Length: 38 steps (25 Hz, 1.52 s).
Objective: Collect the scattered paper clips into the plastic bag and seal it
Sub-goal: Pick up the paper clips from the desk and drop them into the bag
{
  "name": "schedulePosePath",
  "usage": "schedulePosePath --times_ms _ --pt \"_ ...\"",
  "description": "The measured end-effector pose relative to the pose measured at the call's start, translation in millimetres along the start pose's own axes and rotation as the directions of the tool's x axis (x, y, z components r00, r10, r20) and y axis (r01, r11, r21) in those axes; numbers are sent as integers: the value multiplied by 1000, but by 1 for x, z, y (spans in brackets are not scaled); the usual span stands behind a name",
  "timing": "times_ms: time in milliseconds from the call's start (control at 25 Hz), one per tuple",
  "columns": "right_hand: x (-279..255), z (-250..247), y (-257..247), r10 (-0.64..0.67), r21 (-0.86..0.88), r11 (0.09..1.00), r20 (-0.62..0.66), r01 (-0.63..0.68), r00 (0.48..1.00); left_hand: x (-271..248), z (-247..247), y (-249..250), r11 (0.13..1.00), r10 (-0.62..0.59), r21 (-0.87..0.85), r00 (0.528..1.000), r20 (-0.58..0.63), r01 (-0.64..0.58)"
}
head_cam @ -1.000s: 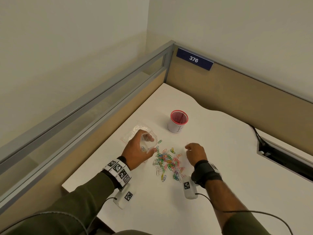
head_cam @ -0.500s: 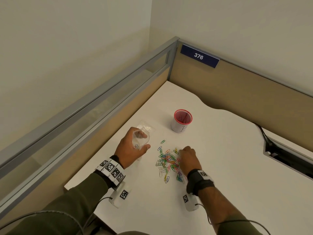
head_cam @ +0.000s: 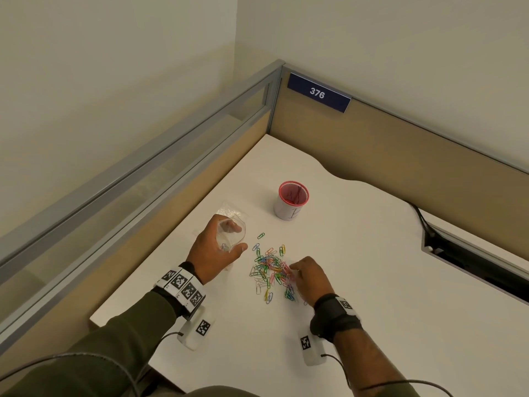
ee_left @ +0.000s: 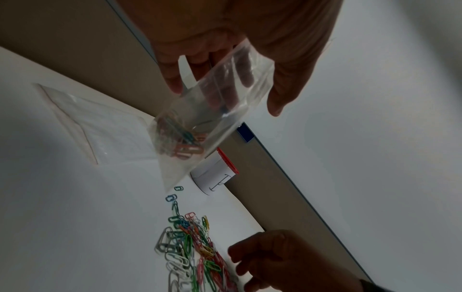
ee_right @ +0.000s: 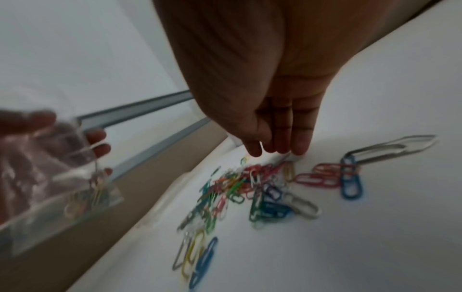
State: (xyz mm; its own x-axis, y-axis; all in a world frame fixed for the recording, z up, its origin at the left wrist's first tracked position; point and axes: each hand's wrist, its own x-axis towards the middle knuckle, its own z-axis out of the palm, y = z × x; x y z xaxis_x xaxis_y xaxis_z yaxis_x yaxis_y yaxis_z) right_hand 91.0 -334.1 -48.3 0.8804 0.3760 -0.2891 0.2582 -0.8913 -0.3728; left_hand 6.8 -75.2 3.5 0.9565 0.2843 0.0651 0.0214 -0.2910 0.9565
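My left hand point(head_cam: 220, 247) holds a small clear plastic bag point(head_cam: 230, 234) off the white desk, thumb and fingers curled round its open mouth. The bag point(ee_left: 200, 122) has several coloured paper clips at its bottom. A pile of coloured paper clips point(head_cam: 272, 272) lies on the desk between my hands. My right hand point(head_cam: 307, 277) is down at the pile's right edge, its straight fingertips point(ee_right: 275, 150) touching the clips point(ee_right: 250, 187). Nothing shows pinched in that hand.
A white cup with a red rim point(head_cam: 292, 200) stands behind the pile. A second flat clear bag point(head_cam: 232, 209) lies on the desk behind my left hand. Partition walls point(head_cam: 400, 144) close off the left and far sides. A cable slot point(head_cam: 472, 262) opens at the right.
My right hand came down from above the desk onto the right side of the clip pile. My left hand with the bag shifted slightly left and back.
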Motion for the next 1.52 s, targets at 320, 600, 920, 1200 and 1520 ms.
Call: schedulePosePath --times_ms 320,600,920,1200,1520 --pt "-47 9 34 299 -2 954 -7 -299 954 -4 5 -1 1000 16 -10 1000 -6 -16" --pt "0 3 -18 291 207 943 -124 -262 949 -10 6 4 999 45 24 999 14 -45" --pt "8 14 -39 29 -189 982 49 -19 998 -10 3 3 999 12 29 1000 16 -13" --pt "16 6 -34 35 -152 987 -61 -44 998 -9 8 2 1000 7 16 999 39 -7" --pt "-13 -71 -49 114 481 877 -197 -5 974 -2 22 2 999 12 52 997 70 -15"
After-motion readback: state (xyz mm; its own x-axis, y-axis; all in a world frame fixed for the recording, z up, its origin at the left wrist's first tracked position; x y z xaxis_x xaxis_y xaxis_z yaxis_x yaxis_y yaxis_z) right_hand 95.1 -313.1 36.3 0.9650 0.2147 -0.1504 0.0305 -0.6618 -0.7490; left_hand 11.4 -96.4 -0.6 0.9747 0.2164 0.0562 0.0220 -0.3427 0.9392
